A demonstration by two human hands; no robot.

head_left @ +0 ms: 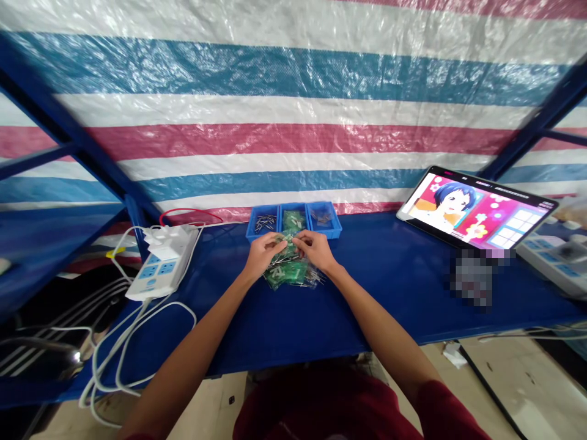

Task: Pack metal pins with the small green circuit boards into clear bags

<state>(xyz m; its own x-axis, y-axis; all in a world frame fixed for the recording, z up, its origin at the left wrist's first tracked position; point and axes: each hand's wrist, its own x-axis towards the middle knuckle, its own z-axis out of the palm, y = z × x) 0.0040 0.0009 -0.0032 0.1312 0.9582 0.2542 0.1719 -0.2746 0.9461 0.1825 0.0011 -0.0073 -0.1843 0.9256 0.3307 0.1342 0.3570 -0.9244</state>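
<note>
Green packet (pixel 290 243) in the pinch of both hands (pixel 316 247), forearms (pixel 373 318) slanted inward

a dark red top (pixel 316 406) with short sleeves (pixel 449 408), bare forearms (pixel 387 321) and bare fingers (pixel 306 236)

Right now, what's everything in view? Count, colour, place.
Packets: several, green, between the hands and in middle bin
Metal pieces: many, silver, left bin
Bins: three, blue, table's back
Table: one, blue, centre
Tablet: one, black-edged, table right
Power strips: two, white, left and far right
Plugs: some, white, left strip
Cables: several white, one red, left
Striped sheet: one, red-white-blue, behind
Frame bars: several, blue, both sides
Blurred patch: one, grey, table right
Floor: one, beige, below
Shirt: one, dark red, bottom
Left hand: one, bare, on packets
Right hand: one, bare, on packets
</note>
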